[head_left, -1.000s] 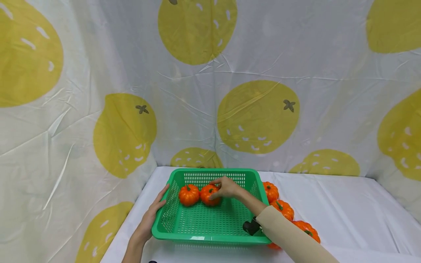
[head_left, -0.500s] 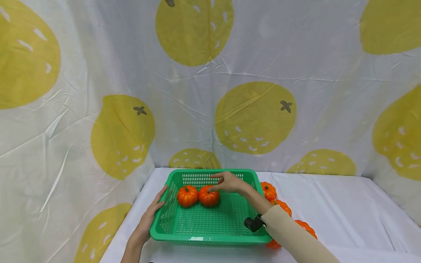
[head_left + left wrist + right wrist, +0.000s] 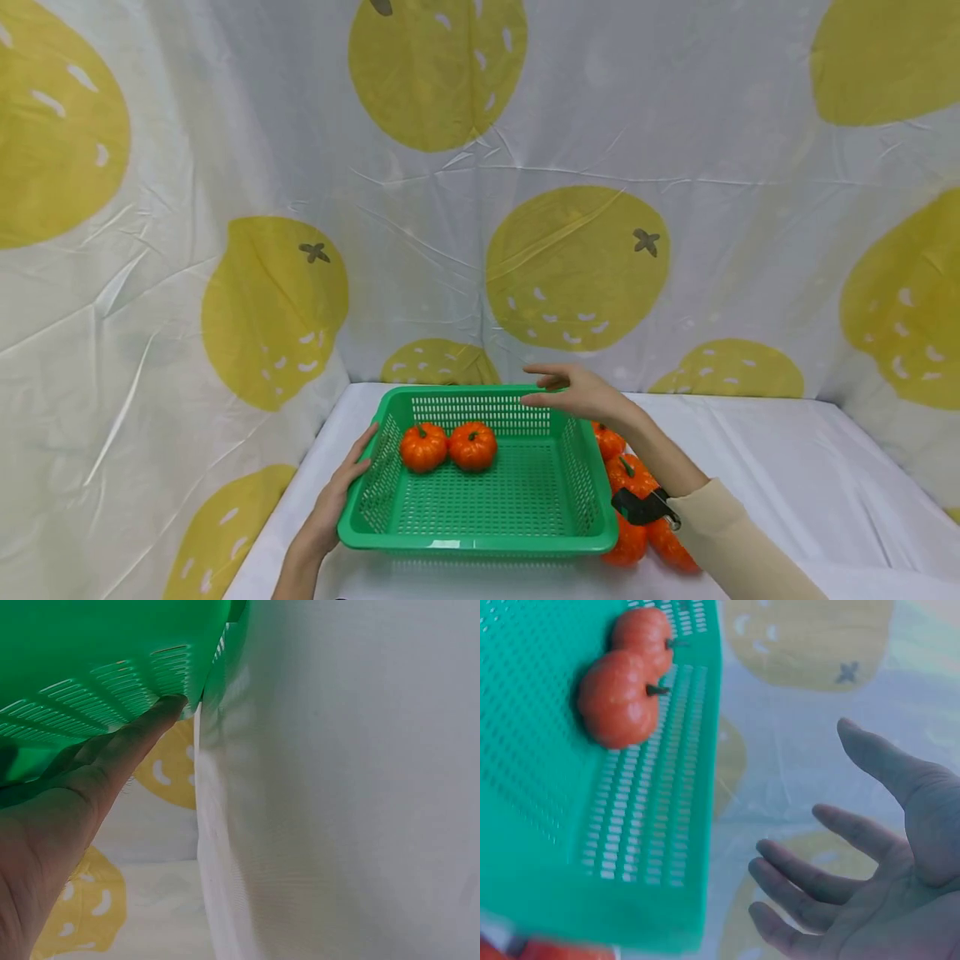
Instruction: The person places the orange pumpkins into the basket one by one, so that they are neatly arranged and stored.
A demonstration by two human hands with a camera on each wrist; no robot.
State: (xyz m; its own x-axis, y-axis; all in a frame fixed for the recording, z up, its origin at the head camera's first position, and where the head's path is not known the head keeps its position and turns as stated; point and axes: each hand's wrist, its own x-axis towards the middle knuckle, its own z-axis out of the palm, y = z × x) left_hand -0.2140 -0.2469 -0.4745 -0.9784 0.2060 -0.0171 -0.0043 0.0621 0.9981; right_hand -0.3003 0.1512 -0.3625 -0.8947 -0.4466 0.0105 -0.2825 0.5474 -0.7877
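Two orange pumpkins, the left one [image 3: 423,448] and the right one [image 3: 473,447], sit side by side toward the back left of a green plastic basket [image 3: 480,546]. My left hand [image 3: 337,492] rests along the basket's left side; in the left wrist view its straight fingers [image 3: 142,739] lie against the slotted wall. Above the basket's back right corner is my right hand [image 3: 581,393], fingers spread and holding nothing. The right wrist view shows that hand [image 3: 870,885] apart from the basket and from both pumpkins [image 3: 621,701].
Several more pumpkins [image 3: 630,477] lie on the white-covered table [image 3: 765,475] along the basket's right side, partly hidden by the right arm. A white curtain [image 3: 420,275] with yellow fruit prints hangs behind and at the sides.
My right hand has let go of the right pumpkin, then lifted and moved right to the basket's back right corner. The left hand stays at the basket's left side.
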